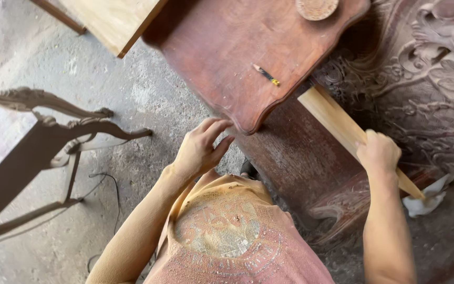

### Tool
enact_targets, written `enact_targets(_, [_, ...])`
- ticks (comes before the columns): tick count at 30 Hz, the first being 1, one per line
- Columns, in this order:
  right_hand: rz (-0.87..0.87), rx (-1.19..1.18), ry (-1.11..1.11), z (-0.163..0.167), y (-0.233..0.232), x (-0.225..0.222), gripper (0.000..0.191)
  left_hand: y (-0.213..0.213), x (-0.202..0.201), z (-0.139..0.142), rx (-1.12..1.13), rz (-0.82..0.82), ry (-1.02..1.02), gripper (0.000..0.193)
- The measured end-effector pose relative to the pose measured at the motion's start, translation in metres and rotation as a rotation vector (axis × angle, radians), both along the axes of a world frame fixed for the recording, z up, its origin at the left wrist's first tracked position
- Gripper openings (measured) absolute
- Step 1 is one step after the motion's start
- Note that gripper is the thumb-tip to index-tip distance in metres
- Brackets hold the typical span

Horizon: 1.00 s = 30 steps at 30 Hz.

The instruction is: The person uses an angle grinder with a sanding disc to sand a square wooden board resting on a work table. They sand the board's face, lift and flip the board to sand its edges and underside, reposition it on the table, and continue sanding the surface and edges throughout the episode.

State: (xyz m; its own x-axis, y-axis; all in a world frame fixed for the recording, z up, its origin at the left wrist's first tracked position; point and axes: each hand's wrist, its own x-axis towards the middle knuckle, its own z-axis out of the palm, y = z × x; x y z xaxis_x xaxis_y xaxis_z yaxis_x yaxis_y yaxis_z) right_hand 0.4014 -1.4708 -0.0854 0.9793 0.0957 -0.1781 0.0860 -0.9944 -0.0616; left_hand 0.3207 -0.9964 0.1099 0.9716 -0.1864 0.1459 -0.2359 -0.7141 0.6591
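Wooden strip (342,126), pale and flat, runs from about 12 o'clock of my right hand (378,152) up toward the tabletop edge, and down past my fist to 5 o'clock. Right hand is wrapped tight round it, fingers closed, mid-length grip. Left hand (202,148) is loosely spread, fingertips touching the scalloped edge of the red-brown tabletop (222,47) at its near corner.

Risks, my read: the strip's upper end sits close under the table edge, so a swing could knock or scratch the finish. A pencil (266,74) lies loose on top at 12 o'clock of my left hand; a bump could roll it off. Cable (112,184) on the floor at 8 o'clock is a trip hazard beside the carved chair frame (43,142).

Hard to make out: my palm side on the strip is hidden, so grip detail is unclear. A round disc (317,7) at top is cut off. A white rag (427,200) sits partly behind the strip's lower end.
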Motion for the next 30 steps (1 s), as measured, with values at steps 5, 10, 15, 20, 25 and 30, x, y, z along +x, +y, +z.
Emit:
enact_targets(5, [0.006,0.055,-0.083,0.05,0.01,-0.056,0.022,0.059,-0.064,-0.012,-0.045,0.346,0.277,0.03])
enact_targets(10, [0.093,0.0,-0.037,0.144,0.017,-0.094,0.016,0.109,-0.121,-0.026,-0.102,0.616,0.284,0.029])
enact_targets(15, [0.216,-0.242,-0.003,0.223,0.053,-0.133,0.013,0.133,-0.165,-0.049,-0.128,0.595,0.278,0.031])
enact_targets(20, [0.445,-0.303,-0.106,0.24,0.121,-0.175,0.003,0.159,-0.22,-0.065,-0.202,0.553,0.229,0.032])
enact_targets(25, [0.535,-0.234,-0.165,0.244,0.237,-0.213,0.01,0.221,-0.314,-0.079,-0.263,0.661,0.118,0.03])
enact_targets(30, [0.683,-0.013,-0.128,0.267,0.372,-0.267,0.017,0.288,-0.445,-0.094,-0.389,0.91,0.108,0.029])
